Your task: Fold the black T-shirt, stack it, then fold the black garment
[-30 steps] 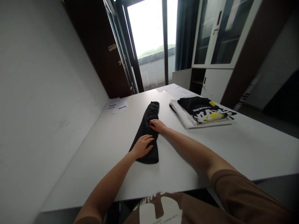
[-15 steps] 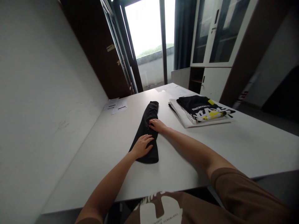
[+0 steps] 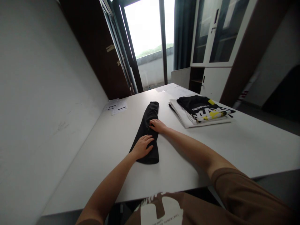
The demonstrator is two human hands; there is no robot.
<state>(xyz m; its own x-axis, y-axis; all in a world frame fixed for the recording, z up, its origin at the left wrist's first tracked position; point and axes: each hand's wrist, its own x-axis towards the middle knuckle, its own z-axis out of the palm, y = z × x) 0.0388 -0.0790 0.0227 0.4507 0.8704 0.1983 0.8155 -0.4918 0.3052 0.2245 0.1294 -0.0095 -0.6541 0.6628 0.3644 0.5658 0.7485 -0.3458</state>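
A black garment (image 3: 149,117), folded into a long narrow strip, lies lengthwise on the white table (image 3: 117,137). My left hand (image 3: 142,146) rests flat on its near end, fingers spread and pointing right. My right hand (image 3: 158,125) lies flat on the strip's middle, fingers pointing left. Both palms press down on the cloth and neither hand grips it.
A stack of folded shirts (image 3: 201,112), black with white and yellow print on top of white, sits to the right. Papers (image 3: 116,105) lie at the far left by the white wall. Beyond the table stand a glass door and a white cabinet (image 3: 214,56).
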